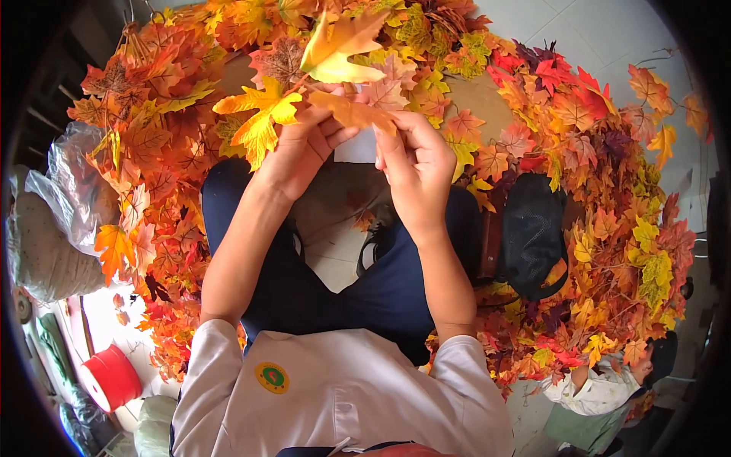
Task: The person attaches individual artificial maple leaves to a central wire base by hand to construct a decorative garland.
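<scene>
We've both hands pinched on the leaf sprig: left hand (304, 148), right hand (415, 164), sprig (335, 76). Risk: tugging apart could tear leaves off stem, w/ loose ones lost in leaf pile (609, 190).

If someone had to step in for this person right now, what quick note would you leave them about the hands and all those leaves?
Left hand: closed on a small sprig of artificial maple leaves, yellow and orange, held up in front.
Right hand: fingers pinching the orange leaf at the sprig's lower end.
Both hands meet above the lap, over the dark trousers.
Around: a big heap of loose leaves rings the seated person, red, orange and yellow. A black mesh cap lies at the right, a clear plastic bag and a red spool at the left.
Done or left: cannot tell how many sprigs are finished; most leaves lie in the heap.
</scene>
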Demonstrator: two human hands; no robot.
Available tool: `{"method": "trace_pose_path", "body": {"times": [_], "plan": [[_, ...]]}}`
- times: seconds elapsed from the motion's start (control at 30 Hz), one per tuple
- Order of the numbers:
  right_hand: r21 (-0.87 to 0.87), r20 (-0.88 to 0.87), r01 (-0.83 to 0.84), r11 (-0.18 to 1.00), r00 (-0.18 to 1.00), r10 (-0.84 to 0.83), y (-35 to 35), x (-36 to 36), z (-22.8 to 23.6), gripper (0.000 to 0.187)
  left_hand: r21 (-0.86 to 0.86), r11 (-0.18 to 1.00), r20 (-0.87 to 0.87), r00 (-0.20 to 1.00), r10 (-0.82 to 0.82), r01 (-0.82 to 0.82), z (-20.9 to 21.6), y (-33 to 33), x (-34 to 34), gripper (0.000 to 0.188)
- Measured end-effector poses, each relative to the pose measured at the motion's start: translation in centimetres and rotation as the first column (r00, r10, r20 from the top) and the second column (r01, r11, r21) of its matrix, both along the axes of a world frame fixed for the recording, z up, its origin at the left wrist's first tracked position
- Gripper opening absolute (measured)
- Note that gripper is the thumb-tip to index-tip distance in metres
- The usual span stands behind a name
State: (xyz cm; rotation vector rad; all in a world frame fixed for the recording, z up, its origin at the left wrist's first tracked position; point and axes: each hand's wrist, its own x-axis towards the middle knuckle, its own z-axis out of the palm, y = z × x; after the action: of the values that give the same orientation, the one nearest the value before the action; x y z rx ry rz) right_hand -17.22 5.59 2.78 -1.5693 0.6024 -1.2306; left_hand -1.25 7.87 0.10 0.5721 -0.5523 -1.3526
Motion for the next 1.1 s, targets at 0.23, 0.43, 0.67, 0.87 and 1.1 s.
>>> {"method": "trace_pose_path", "body": {"times": [0.23, 0.43, 0.67, 0.87, 1.1], "plan": [[-0.368, -0.015, 0.175, 0.913, 0.981, -0.194, -1.9, 3.0, -0.7, 0.009, 0.049, 0.98, -0.088, 0.978, -0.19, 0.195, -0.5, -1.3, 2.8, 0.028], [-0.34, -0.226, -0.042, 0.939, 0.973, -0.038, -7.4, 3.0, -0.3, 0.029, 0.077, 0.992, 0.026, 0.994, 0.102, -0.104, -0.8, -2.1, 5.4, 0.023], [-0.652, -0.74, -0.33, 0.682, 0.473, -0.478, -17.0, 0.6, -8.6, 0.066, 0.089, 0.963, 0.026, 0.967, 0.253, -0.254, -1.2, -2.7, 8.5, 0.021], [-0.486, -0.862, -0.405, 0.775, 0.368, -0.348, -22.2, -2.2, -8.6, 0.048, 0.004, 0.971, 0.012, 0.971, 0.239, -0.239, -1.2, -2.9, 9.3, 0.021], [-0.696, -0.691, -0.058, 0.715, 0.322, -0.647, -27.3, -8.5, -8.3, 0.035, 0.018, 0.97, -0.006, 0.97, 0.241, -0.241, -1.5, -3.6, 9.2, 0.023]]}}
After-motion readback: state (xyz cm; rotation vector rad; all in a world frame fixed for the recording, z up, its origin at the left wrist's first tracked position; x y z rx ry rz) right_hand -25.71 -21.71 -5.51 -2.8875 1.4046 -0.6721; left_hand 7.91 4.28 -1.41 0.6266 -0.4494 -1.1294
